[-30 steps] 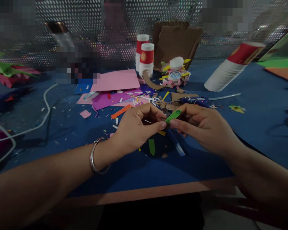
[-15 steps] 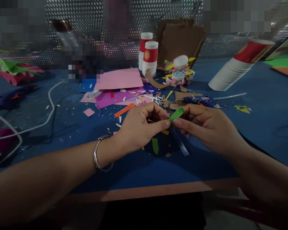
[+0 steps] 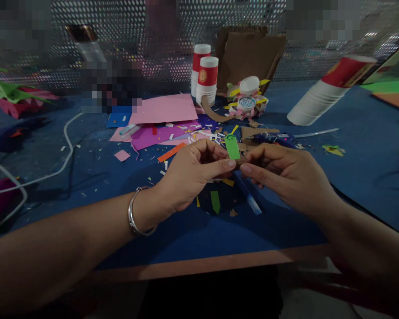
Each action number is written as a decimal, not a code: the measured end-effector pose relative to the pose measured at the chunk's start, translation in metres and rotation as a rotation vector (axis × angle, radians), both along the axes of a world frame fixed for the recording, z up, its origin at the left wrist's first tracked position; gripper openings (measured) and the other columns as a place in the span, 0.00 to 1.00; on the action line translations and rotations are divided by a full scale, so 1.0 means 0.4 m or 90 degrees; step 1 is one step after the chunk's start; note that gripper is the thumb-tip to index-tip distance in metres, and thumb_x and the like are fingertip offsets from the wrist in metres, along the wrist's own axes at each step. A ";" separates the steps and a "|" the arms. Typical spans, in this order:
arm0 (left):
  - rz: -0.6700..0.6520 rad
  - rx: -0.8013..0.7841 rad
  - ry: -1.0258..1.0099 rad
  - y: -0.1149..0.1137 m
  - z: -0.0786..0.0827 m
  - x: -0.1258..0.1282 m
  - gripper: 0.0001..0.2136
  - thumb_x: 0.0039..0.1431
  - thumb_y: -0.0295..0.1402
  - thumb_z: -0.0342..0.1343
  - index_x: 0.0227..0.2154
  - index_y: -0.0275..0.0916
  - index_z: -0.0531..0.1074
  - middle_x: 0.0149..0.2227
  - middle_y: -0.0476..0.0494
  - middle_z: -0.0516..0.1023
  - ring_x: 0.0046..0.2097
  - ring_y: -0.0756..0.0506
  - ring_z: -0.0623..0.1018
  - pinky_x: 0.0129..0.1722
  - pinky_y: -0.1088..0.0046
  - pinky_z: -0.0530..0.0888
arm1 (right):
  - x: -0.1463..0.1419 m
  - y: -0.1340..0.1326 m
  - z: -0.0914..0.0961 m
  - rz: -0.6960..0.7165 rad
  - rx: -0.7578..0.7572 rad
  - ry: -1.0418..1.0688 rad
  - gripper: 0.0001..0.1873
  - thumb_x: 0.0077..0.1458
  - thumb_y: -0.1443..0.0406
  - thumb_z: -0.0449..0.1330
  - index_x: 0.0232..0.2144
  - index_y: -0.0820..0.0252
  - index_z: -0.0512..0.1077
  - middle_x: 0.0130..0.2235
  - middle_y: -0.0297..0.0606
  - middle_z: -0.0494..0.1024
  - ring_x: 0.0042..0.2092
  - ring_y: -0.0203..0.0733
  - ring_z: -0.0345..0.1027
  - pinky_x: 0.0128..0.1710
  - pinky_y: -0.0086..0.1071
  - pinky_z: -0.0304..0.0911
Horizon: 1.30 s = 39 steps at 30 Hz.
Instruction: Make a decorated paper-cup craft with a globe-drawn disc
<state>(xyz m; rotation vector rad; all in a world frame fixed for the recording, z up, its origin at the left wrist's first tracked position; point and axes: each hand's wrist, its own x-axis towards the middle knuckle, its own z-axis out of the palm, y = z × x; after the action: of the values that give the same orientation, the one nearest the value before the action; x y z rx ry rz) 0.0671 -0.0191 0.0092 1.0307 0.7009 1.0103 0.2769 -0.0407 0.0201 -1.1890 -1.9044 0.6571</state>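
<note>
A small green paper strip [image 3: 232, 146] with a rounded top and dark drawn marks stands upright on a little brown cardboard piece [image 3: 240, 162]. My left hand [image 3: 201, 170] pinches the left end of the cardboard between thumb and fingers. At the other end, my right hand [image 3: 275, 170] grips it the same way. Fingers partly hide the cardboard. Below the hands lie a pointed green paper piece [image 3: 215, 202] and a blue pen-like stick [image 3: 251, 197]. Just behind the right hand is a blue glue gun [image 3: 275, 138] with a glue stick in its back.
Two stacks of paper cups [image 3: 207, 75] stand at the back, and another stack [image 3: 329, 93] leans at right. Pink paper sheets [image 3: 168, 108] and scraps lie left of centre. A white cable [image 3: 68, 146] crosses the left side. Cardboard sheets [image 3: 249, 57] lean behind a decorated cup craft [image 3: 248, 99].
The green strip has turned from lying slanted to the right to standing upright, and the brown cardboard under it now shows. Both hands stay close together in nearly the same place.
</note>
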 end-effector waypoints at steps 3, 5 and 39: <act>0.016 0.008 0.040 0.001 -0.003 0.000 0.21 0.46 0.35 0.81 0.33 0.36 0.73 0.32 0.53 0.78 0.33 0.52 0.81 0.36 0.74 0.81 | 0.000 -0.007 -0.002 -0.028 0.047 -0.037 0.06 0.64 0.62 0.67 0.34 0.55 0.77 0.31 0.31 0.81 0.30 0.35 0.73 0.30 0.29 0.65; 0.019 0.010 0.079 0.002 -0.005 -0.002 0.20 0.47 0.35 0.80 0.35 0.36 0.74 0.32 0.52 0.79 0.34 0.51 0.82 0.36 0.73 0.81 | -0.002 -0.012 -0.006 -0.046 0.088 -0.062 0.03 0.64 0.64 0.67 0.35 0.55 0.77 0.32 0.32 0.82 0.31 0.36 0.75 0.29 0.30 0.66; 0.049 0.019 -0.006 0.039 -0.017 -0.005 0.16 0.48 0.26 0.79 0.39 0.39 0.82 0.34 0.52 0.80 0.36 0.51 0.79 0.36 0.74 0.78 | 0.252 0.101 -0.068 -0.405 -0.030 -0.445 0.26 0.53 0.51 0.75 0.48 0.55 0.73 0.41 0.40 0.79 0.41 0.48 0.72 0.41 0.40 0.61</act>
<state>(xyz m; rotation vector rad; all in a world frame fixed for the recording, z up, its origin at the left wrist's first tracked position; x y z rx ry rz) 0.0651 -0.0035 0.0022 1.0311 0.7247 1.0947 0.3778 -0.0004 -0.0070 -2.1154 -1.8521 -0.0847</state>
